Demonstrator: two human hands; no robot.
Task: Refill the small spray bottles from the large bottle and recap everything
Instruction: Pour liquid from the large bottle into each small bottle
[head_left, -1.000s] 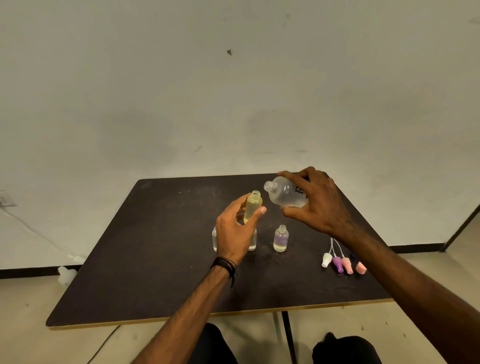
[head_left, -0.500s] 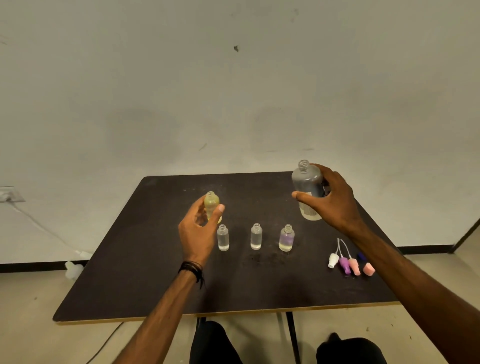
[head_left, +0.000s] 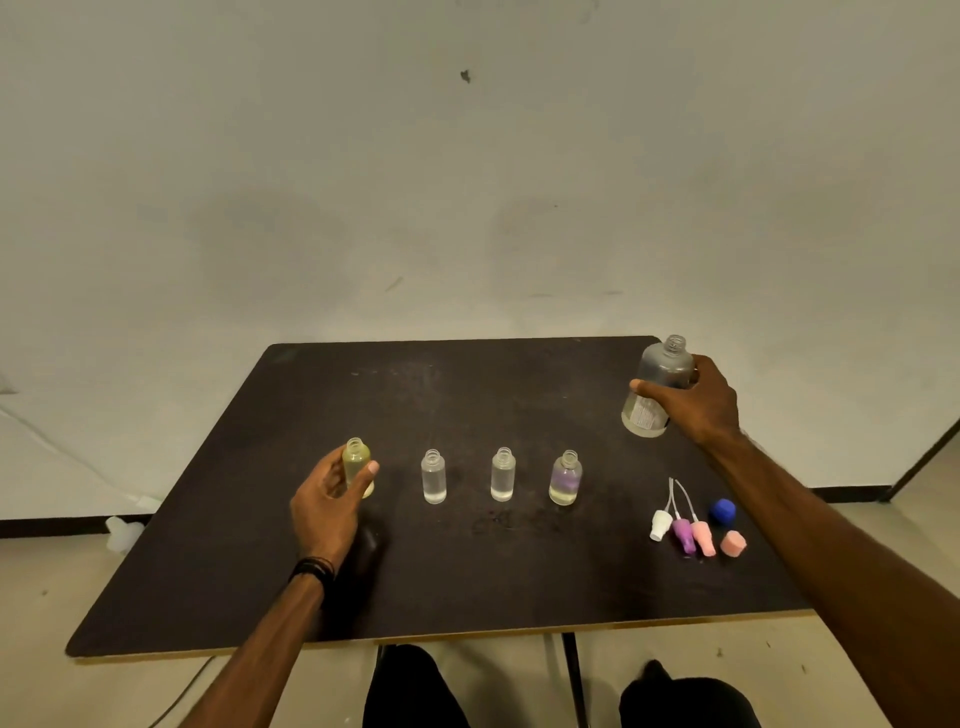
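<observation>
Four small bottles in a row mid-table, all uncapped. L hand (head_left: 332, 501) wraps the yellow bottle (head_left: 357, 464) at the row's L end, at or just above table (head_left: 218, 519). R hand (head_left: 691, 397) grips large bottle (head_left: 655, 387), upright, open, near far-R corner. Step: pour seems done; recapping pending. Next: pick spray caps (head_left: 680, 532) lying front-R, beside blue cap (head_left: 723, 511). Room: open surface front and L; large bottle sits close to R edge.
</observation>
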